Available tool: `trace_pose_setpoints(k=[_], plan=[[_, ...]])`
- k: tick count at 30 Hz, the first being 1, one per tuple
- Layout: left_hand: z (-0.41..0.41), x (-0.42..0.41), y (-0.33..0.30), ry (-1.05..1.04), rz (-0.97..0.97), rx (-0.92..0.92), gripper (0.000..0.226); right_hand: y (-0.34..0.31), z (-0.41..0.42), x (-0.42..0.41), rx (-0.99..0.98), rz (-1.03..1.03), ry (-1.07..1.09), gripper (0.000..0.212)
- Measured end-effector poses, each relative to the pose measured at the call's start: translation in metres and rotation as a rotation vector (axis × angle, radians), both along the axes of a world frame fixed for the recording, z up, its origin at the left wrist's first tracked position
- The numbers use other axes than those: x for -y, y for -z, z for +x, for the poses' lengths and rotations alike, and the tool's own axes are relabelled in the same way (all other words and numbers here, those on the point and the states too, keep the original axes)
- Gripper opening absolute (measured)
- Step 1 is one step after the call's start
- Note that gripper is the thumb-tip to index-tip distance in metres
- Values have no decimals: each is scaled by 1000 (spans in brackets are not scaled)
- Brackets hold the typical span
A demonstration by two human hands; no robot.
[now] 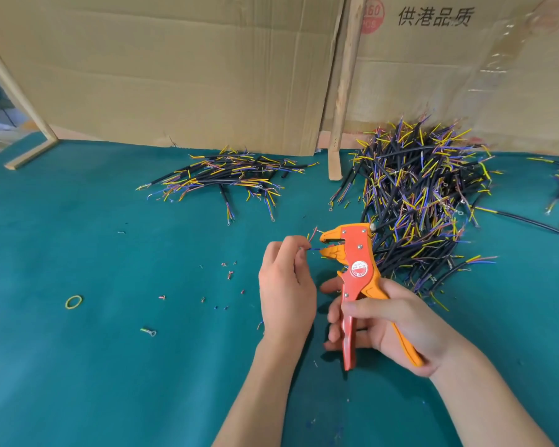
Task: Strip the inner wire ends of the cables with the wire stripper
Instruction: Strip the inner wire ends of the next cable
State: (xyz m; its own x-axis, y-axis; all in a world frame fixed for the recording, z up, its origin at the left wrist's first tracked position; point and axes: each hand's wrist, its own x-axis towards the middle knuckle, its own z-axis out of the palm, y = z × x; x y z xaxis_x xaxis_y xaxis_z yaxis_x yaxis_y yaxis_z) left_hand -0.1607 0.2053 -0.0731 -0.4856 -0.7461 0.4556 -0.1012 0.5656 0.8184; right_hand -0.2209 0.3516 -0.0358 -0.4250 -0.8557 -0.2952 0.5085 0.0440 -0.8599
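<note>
At frame centre the left hand [286, 285] pinches a cable's inner wires, its fingers [299, 245] closed on them; the cable body is hidden behind the hand. A blue wire [313, 249] reaches right into the mouth of the stripper [355, 262], which stands open a little. The right hand [384, 321] wraps both handles, fingers curled but not squeezed fully, since the handles are spread apart.

A big cable pile [423, 195] sits at the upper right of the counter [94, 350], a smaller pile [226, 179] at upper centre. Insulation scraps [229, 274] lie left of the hands.

Risks, as I judge them: the wire looks barely seated, so a squeeze could miss or strip too short. A pink wire [313, 232] strays near the upper beak and might get caught. A slack pinch would let the wire slide out.
</note>
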Motion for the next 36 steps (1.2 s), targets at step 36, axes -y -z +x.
trace_pose_setpoints(k=[36], plan=[[5, -3, -2, 26, 28, -7, 14, 5, 8, 10, -74, 21, 100, 31]])
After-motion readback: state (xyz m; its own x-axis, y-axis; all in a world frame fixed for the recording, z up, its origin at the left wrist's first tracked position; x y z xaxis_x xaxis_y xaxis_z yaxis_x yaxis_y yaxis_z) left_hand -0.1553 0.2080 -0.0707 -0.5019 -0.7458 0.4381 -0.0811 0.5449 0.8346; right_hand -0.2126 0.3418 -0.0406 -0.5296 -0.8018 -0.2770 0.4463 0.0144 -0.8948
